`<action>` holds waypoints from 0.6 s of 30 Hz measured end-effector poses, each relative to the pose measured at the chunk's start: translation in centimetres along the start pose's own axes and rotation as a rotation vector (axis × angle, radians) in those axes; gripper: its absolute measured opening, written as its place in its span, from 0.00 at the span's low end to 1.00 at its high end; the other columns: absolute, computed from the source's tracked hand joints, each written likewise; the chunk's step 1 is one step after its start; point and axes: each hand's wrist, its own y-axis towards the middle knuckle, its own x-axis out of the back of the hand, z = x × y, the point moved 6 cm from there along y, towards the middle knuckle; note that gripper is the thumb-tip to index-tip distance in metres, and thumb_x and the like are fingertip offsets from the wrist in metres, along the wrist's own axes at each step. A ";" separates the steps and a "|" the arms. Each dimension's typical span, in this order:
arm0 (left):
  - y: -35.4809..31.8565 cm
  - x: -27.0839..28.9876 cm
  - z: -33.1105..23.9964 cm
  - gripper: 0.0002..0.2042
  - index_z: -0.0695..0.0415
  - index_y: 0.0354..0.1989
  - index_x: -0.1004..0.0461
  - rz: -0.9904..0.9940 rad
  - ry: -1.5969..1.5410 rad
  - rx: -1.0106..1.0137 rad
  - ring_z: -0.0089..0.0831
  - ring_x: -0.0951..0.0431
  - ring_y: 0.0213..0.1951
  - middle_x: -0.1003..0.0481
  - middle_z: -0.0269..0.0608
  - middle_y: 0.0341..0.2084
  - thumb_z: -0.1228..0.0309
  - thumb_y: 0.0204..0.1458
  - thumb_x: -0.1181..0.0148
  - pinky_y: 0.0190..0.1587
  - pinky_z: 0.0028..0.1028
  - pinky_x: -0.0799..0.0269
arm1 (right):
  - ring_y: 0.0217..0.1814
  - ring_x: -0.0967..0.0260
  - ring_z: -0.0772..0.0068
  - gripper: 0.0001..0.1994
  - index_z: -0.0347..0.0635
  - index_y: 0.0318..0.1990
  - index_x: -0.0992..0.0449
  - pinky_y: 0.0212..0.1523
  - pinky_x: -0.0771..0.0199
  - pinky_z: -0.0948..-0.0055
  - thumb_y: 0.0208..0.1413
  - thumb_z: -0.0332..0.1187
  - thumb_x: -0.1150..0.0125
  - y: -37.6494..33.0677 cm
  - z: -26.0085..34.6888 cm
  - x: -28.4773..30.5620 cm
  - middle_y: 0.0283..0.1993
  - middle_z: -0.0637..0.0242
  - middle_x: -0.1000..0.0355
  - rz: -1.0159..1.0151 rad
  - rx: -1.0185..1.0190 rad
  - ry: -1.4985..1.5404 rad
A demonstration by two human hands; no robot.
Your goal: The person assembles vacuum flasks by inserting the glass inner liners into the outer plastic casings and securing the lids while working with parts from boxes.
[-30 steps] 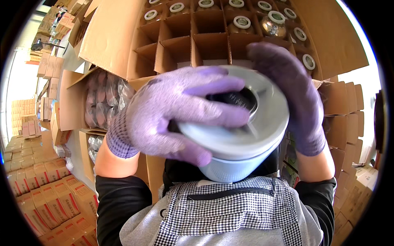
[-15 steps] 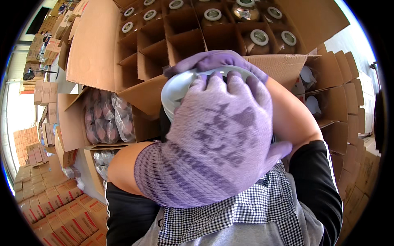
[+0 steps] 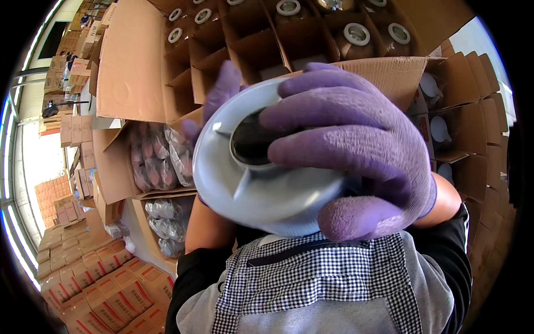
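Tilted in front of my chest is a light-blue round plastic piece [image 3: 267, 195], with a wide rim, short ribs and a dark opening at its hub. My right hand [image 3: 361, 133], in a purple knit glove, lies across its right side, the fingers at the dark opening and the thumb by the lower edge. My left hand [image 3: 221, 92], gloved alike, holds the piece from behind at its left; only some fingertips show past the rim, the palm is hidden. Just beyond stands an open cardboard box [image 3: 130, 67] with dividers.
Several glass jars [image 3: 356, 34] with white ring tops stand in the box's cells; the nearer left cells hold none. To the left, a carton holds bagged reddish items [image 3: 161, 172], with clear-bagged pieces [image 3: 165, 225] below. Open cartons [image 3: 467, 131] line the right; stacked cartons [image 3: 111, 295] lie lower left.
My left hand has gone from the front of the piece to behind it. My right hand has come round to the front, and the piece now faces up with its hub in sight.
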 end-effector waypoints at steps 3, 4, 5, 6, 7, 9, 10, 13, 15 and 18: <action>2.4 5.6 -0.4 0.53 0.64 0.70 0.35 0.145 0.174 -0.089 0.45 0.45 0.76 0.39 0.57 0.73 0.24 0.54 0.60 0.77 0.45 0.49 | 0.62 0.27 0.43 0.25 0.29 0.50 0.19 0.69 0.35 0.46 0.61 0.47 0.45 -0.9 -0.9 -0.1 0.56 0.42 0.24 -0.029 -0.079 -0.039; 2.5 5.9 -0.9 0.59 0.66 0.68 0.33 0.163 0.335 -0.142 0.46 0.49 0.78 0.39 0.60 0.73 0.17 0.49 0.61 0.77 0.45 0.52 | 0.63 0.28 0.44 0.25 0.29 0.50 0.19 0.69 0.35 0.46 0.61 0.46 0.45 -1.4 -1.8 -0.2 0.57 0.43 0.24 -0.058 -0.153 0.009; 1.9 5.7 -2.0 0.57 0.66 0.61 0.27 0.183 0.554 -0.242 0.48 0.46 0.77 0.35 0.60 0.69 0.17 0.49 0.61 0.77 0.48 0.53 | 0.65 0.29 0.44 0.25 0.28 0.52 0.20 0.70 0.36 0.48 0.62 0.45 0.49 -1.8 -2.9 0.0 0.58 0.44 0.25 -0.056 -0.227 0.117; 1.5 5.2 -3.1 0.56 0.66 0.54 0.21 0.184 0.771 -0.348 0.51 0.44 0.76 0.30 0.61 0.65 0.17 0.50 0.61 0.77 0.51 0.54 | 0.67 0.30 0.45 0.26 0.28 0.54 0.21 0.72 0.36 0.49 0.64 0.43 0.53 -2.2 -4.3 0.2 0.60 0.44 0.25 -0.064 -0.301 0.225; 1.1 3.5 -4.1 0.53 0.65 0.53 0.20 0.289 1.001 -0.456 0.53 0.40 0.74 0.27 0.59 0.62 0.19 0.51 0.57 0.77 0.52 0.54 | 0.69 0.31 0.47 0.26 0.28 0.57 0.23 0.73 0.37 0.51 0.66 0.42 0.57 -3.0 -6.3 -0.1 0.63 0.44 0.27 -0.101 -0.391 0.385; 0.1 -0.3 -5.3 0.49 0.64 0.53 0.20 0.469 1.394 -0.649 0.57 0.32 0.69 0.23 0.57 0.58 0.22 0.52 0.51 0.75 0.55 0.50 | 0.73 0.34 0.51 0.26 0.29 0.61 0.25 0.75 0.37 0.55 0.70 0.42 0.59 -3.7 -10.0 -1.4 0.70 0.44 0.33 -0.123 -0.550 0.813; -0.8 -2.8 -5.5 0.48 0.63 0.53 0.20 0.563 1.574 -0.713 0.57 0.29 0.67 0.22 0.56 0.57 0.23 0.51 0.48 0.73 0.56 0.46 | 0.74 0.34 0.53 0.26 0.30 0.64 0.26 0.76 0.36 0.57 0.73 0.43 0.58 -3.8 -11.3 -2.3 0.75 0.44 0.37 -0.113 -0.640 1.082; -2.4 -10.8 -3.3 0.42 0.64 0.54 0.21 0.521 1.906 -0.606 0.50 0.20 0.58 0.20 0.55 0.53 0.33 0.46 0.32 0.63 0.52 0.27 | 0.68 0.27 0.64 0.27 0.33 0.68 0.29 0.71 0.29 0.65 0.70 0.44 0.42 -0.9 -12.9 -5.7 0.66 0.53 0.26 0.165 -0.721 1.308; -1.4 -12.6 -1.5 0.38 0.68 0.56 0.23 0.439 2.026 -0.550 0.49 0.18 0.50 0.21 0.57 0.47 0.44 0.48 0.31 0.57 0.47 0.23 | 0.67 0.27 0.66 0.26 0.33 0.67 0.28 0.70 0.28 0.67 0.69 0.43 0.39 0.1 -13.1 -6.5 0.65 0.54 0.25 0.227 -0.814 1.250; -0.3 -11.3 -1.9 0.34 0.69 0.59 0.26 0.459 2.046 -0.411 0.49 0.16 0.47 0.20 0.58 0.45 0.54 0.50 0.29 0.52 0.42 0.20 | 0.66 0.26 0.68 0.26 0.33 0.67 0.27 0.70 0.28 0.68 0.68 0.41 0.37 0.9 -13.1 -6.8 0.64 0.56 0.24 0.295 -0.948 1.172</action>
